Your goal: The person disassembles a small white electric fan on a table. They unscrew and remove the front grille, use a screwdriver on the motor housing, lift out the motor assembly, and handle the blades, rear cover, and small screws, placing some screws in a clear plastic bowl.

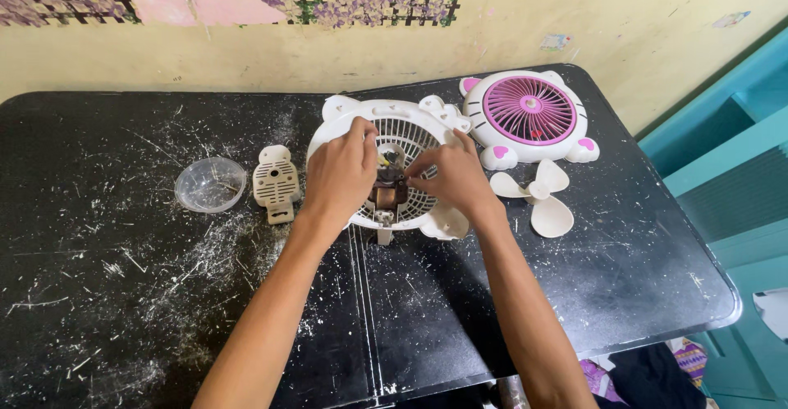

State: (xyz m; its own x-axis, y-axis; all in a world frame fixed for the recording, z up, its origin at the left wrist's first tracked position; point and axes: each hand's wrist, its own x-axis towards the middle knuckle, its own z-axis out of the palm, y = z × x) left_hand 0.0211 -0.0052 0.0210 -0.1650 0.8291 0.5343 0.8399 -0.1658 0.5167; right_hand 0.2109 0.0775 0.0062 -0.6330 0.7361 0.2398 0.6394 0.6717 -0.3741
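Note:
A white round fan housing point(410, 134) with a grille lies flat on the black table point(123, 294). A small brown motor point(389, 189) with wires sits at its centre. My left hand point(341, 175) rests over the housing's left side, fingers curled at the motor's top. My right hand point(451, 175) pinches at the motor from the right. Whether either hand grips the motor or only touches it is unclear.
A white and pink fan front cover point(529, 118) lies at the back right. A loose cream fan blade point(538, 200) lies beside my right hand. A small white vented cover point(276, 181) and a clear plastic bowl point(210, 184) sit to the left. A teal door point(730, 163) stands at the right.

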